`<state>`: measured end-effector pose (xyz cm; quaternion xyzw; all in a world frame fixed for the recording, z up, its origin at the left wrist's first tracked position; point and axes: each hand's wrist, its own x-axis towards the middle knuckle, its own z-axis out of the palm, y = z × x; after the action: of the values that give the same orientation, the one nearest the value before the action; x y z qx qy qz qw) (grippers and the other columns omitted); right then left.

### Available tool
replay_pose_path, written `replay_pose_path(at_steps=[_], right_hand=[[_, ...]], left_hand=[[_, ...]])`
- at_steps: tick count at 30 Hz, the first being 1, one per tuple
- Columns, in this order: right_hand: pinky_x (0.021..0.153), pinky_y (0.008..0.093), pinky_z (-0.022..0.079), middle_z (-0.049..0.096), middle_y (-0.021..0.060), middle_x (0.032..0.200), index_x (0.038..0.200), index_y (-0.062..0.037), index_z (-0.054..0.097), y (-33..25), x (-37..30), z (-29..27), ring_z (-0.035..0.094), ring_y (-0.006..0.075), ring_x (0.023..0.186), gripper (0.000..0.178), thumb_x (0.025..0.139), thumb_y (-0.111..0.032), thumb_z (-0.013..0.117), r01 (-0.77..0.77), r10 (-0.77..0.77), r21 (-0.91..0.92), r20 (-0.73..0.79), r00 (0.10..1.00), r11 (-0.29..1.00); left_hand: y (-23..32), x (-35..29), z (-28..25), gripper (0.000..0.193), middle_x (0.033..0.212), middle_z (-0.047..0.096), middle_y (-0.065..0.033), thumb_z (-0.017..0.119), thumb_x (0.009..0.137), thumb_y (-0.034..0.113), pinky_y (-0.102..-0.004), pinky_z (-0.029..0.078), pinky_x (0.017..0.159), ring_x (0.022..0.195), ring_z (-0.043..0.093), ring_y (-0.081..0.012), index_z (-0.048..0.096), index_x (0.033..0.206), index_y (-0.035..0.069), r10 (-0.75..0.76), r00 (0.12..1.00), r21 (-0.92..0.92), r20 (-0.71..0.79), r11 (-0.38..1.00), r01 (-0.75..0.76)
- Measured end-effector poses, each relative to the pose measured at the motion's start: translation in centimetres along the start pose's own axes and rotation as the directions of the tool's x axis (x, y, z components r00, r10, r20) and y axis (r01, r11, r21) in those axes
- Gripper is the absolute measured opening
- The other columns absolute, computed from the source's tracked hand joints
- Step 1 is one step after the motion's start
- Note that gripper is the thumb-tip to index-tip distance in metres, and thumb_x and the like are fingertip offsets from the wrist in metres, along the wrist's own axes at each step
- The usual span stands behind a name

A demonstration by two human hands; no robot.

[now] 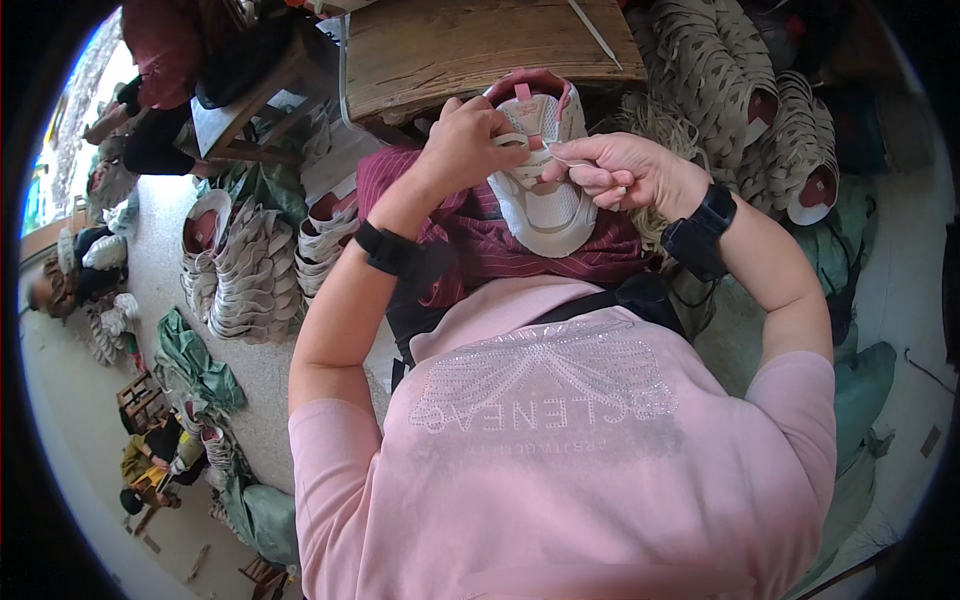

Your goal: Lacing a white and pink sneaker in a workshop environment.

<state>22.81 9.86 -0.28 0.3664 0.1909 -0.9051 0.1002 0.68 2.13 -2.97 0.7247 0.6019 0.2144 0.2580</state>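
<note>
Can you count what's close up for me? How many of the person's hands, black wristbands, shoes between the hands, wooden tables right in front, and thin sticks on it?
Bare left hand and right hand: 2
Black strapped wristbands: 2
Pale shoe with dark-pink lining: 1
Brown wooden table: 1
Thin pale stick: 1
Total: 7

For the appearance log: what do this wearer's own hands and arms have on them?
Both the left hand and right hand are gloveless. A black wristband circles the left wrist; the right carries a bulkier black strap with a boxy unit. Forearms are uncovered, below short pale-pink sleeves.
</note>
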Motion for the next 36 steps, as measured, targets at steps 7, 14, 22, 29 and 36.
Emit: replay_pose_path(at_steps=[7,14,22,29,36], right_hand=[[0.044,0.0278,0.039,0.048,-0.0001,0.055,0.080,-0.0056,0.059,-0.5,0.9,-0.1,0.049,0.0139,0.046,0.014,0.088,-0.017,0.058,0.202,-0.780,-0.978,0.171,0.603,-0.058],[0.058,0.0314,0.045,0.055,0.0036,0.071,0.077,-0.0110,0.054,-1.9,-0.6,-1.2,0.060,0.0191,0.065,0.004,0.074,-0.013,0.056,-0.250,-0.463,-0.390,0.772,0.435,-0.886],[0.062,0.0384,0.047,0.058,0.0105,0.077,0.083,-0.0075,0.058,0.4,-0.9,-1.6,0.061,0.0292,0.072,0.009,0.086,-0.016,0.059,-0.017,-0.771,-0.818,0.535,0.345,-0.575],[0.066,0.0412,0.049,0.064,0.0153,0.087,0.100,-0.0051,0.060,-0.4,0.1,0.4,0.062,0.0358,0.080,0.016,0.090,-0.016,0.054,0.261,-0.834,-0.953,0.267,0.483,-0.154],[0.068,0.0463,0.047,0.062,0.0217,0.080,0.097,-0.0039,0.058,-1.7,1.0,0.7,0.062,0.0378,0.078,0.022,0.090,-0.024,0.051,-0.059,-0.669,-0.936,0.202,0.715,-0.346]], left_hand=[[2.4,-0.3,2.6,0.030,0.087,0.060,-0.0080,0.077,0.070,0.032,-0.0397,0.045,0.076,0.086,0.052,-0.0309,0.066,0.076,0.005,-0.138,0.922,0.091,-0.363,0.979,0.182],[0.7,-1.3,1.7,0.018,0.095,0.059,-0.0070,0.073,0.083,0.018,-0.0294,0.045,0.078,0.091,0.055,-0.0186,0.066,0.084,0.001,-0.171,0.965,-0.514,-0.198,0.856,0.046],[1.7,-3.0,1.2,0.008,0.098,0.058,-0.0088,0.066,0.086,0.004,-0.0287,0.048,0.071,0.081,0.058,-0.0192,0.063,0.091,-0.001,-0.165,0.902,-0.481,-0.399,0.875,-0.052],[2.9,-2.9,0.2,0.018,0.092,0.056,-0.0105,0.066,0.084,0.005,-0.0307,0.046,0.067,0.077,0.058,-0.0229,0.058,0.100,0.004,0.044,0.927,-0.134,-0.373,0.986,-0.101],[1.6,-3.2,0.9,0.016,0.085,0.053,-0.0102,0.067,0.080,0.010,-0.0394,0.043,0.067,0.072,0.054,-0.0331,0.061,0.095,0.008,0.245,0.895,0.180,-0.374,0.965,-0.189]])
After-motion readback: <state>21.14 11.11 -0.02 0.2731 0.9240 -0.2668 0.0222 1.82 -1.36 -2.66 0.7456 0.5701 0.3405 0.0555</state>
